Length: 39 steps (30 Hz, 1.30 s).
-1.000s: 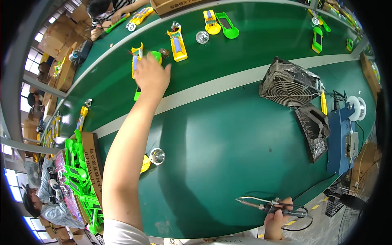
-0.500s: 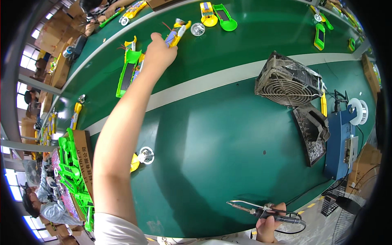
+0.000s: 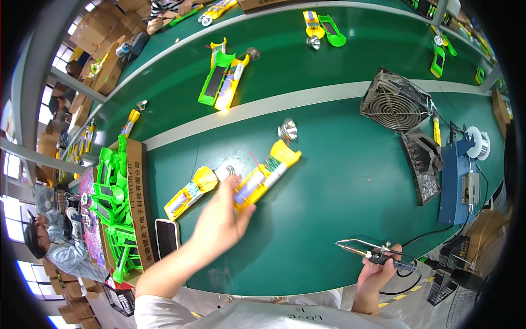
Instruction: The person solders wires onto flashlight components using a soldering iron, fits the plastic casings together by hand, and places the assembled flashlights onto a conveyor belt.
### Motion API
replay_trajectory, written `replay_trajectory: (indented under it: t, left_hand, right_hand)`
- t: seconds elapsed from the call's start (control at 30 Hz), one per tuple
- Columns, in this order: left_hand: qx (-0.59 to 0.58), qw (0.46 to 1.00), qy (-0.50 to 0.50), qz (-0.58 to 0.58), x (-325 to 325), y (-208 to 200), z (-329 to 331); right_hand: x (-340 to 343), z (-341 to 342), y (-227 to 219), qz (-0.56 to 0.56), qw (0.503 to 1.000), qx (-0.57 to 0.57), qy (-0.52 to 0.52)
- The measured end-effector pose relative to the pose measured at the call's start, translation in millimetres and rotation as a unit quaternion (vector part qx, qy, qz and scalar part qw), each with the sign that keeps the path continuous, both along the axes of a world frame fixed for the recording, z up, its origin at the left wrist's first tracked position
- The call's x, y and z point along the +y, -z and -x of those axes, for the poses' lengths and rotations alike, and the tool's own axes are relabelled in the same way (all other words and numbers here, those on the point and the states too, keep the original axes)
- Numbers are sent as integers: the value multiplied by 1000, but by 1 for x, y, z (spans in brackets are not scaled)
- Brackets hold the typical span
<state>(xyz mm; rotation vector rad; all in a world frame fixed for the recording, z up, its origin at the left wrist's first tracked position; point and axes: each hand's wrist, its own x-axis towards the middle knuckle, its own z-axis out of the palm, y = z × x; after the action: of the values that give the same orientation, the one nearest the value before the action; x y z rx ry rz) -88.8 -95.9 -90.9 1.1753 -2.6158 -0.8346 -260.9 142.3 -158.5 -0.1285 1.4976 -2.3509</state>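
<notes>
My left hand (image 3: 219, 219) is closed on the lower end of a yellow flashlight housing (image 3: 268, 171), an open half-shell with a purple-blue battery and thin wires inside. At its far end a silver lamp reflector (image 3: 288, 130) lies on the green tabletop. Left of that hand lies a second yellow half-shell (image 3: 192, 192) with wires and its own reflector, partly hidden by my fingers. My right hand (image 3: 377, 277) grips a soldering iron (image 3: 378, 257) near the front edge, its tip pointing left, with a thin curved metal tube beside it.
A carton (image 3: 139, 203) of green housings and a phone (image 3: 167, 237) are at the left. A dusty fan (image 3: 395, 104), a black holder (image 3: 421, 167) and a blue soldering station (image 3: 457, 181) with a white reel (image 3: 478, 143) stand right. Flashlight parts (image 3: 219, 82) lie beyond the grey strip.
My left hand has come back from beyond the grey strip, bringing the yellow housing and its reflector over the near tabletop. My right hand still holds the soldering iron. The view has shifted.
</notes>
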Motion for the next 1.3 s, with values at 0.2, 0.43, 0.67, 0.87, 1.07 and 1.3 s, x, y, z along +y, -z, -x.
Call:
replay_trajectory:
  t: [0.2, 0.43, 0.67, 0.87, 1.07, 1.3]
  left_hand:
    - [-28, 992, 123, 13, 1, -30, 0]
    - [176, 969, -168, -48, -191, -43, 27]
    - [-69, 985, -136, 83, -273, 44, 60]
    - [73, 976, -207, 6, -290, 51, 50]
    - [124, 966, -220, -48, -276, 40, 54]
    - [153, 967, -203, -34, -272, 51, 66]
  right_hand:
    - [1, 1, 6, 21, 1000, -6, -4]
    - [3, -1, 6, -37, 999, 14, 27]
    - [3, -1, 6, -63, 998, 24, 7]
    - [7, -1, 9, -53, 998, 33, -29]
    - [5, -1, 7, -50, 998, 30, -24]
    - [6, -1, 8, -43, 998, 27, -37]
